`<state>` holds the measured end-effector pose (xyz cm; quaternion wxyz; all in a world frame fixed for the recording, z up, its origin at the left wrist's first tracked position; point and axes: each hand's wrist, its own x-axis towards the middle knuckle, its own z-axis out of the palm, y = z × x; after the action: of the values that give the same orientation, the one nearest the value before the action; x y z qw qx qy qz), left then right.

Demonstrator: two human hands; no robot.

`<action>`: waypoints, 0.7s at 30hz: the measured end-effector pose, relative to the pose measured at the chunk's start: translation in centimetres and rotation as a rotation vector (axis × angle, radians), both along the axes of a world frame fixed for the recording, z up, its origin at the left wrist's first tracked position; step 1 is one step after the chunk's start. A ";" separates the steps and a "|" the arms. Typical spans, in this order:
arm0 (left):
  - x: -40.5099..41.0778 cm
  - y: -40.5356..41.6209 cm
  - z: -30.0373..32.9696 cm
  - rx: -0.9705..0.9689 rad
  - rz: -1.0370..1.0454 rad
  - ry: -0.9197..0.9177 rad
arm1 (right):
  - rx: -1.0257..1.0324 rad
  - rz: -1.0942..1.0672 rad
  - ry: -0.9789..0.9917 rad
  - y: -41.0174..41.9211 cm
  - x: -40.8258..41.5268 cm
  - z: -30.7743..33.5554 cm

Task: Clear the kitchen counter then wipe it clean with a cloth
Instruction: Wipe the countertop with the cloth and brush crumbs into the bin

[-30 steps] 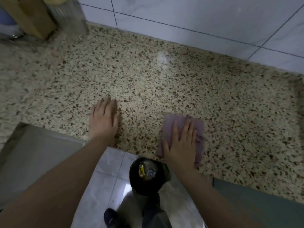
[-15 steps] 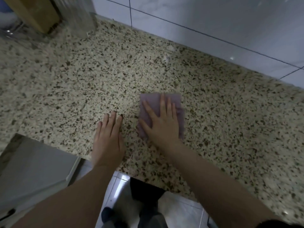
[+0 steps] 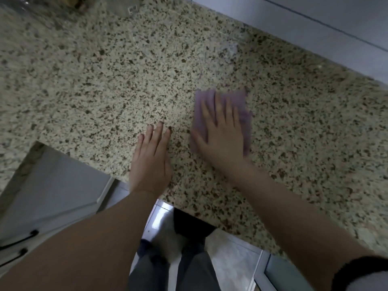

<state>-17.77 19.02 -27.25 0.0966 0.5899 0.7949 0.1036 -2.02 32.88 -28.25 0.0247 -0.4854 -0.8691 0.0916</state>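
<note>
The purple cloth [image 3: 222,114] is pressed flat on the speckled table [image 3: 105,80] under the right hand [image 3: 222,133], whose fingers [image 3: 218,108] are straight and spread across it; nothing is pinched; the spread is judged to be meant to load as much of the cloth as possible and to keep it from bunching in a wiping stroke; the hand and cloth are blurred, so finer detail cannot be told. The left hand [image 3: 151,160] is laid palm down on the bare table just beside the cloth, not touching it, its fingers [image 3: 158,133] straight and held close together; it is judged to serve as a brace near the front edge. The cloth lies folded into a rough rectangle, about midway between the front edge and the tiled wall [image 3: 315,28]; its long axis runs away from the person toward that wall, in line with the fingers on it.
</note>
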 end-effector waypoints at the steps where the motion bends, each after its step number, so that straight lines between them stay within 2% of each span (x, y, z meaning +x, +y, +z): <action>1: 0.0 0.0 0.1 -0.006 -0.001 -0.005 | -0.003 0.003 0.025 -4.4 1.1 -0.3; 3: 0.0 0.1 0.1 -0.019 0.000 -0.009 | -0.004 0.017 0.064 -10.7 2.7 -0.8; 5: 0.1 0.1 0.4 -0.020 -0.003 -0.009 | -0.001 0.048 0.067 -11.9 3.6 -1.1; 8: 0.3 0.0 0.5 0.004 -0.002 -0.019 | 0.047 0.016 0.011 -6.6 4.1 -0.9; 15: 0.3 -0.1 0.1 0.043 0.009 -0.005 | 0.076 -0.344 -0.073 9.1 7.2 0.1; 18: 0.2 -0.3 -0.1 0.056 0.004 -0.002 | 0.055 -0.443 -0.095 7.7 7.4 0.4; 21: 0.1 -0.3 -0.3 0.075 0.007 -0.007 | 0.052 -0.389 -0.043 -0.1 7.1 0.1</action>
<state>-17.63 18.75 -27.54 0.0768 0.5899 0.7922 0.1359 5.08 32.77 -28.18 0.0362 -0.6451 -0.7614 0.0521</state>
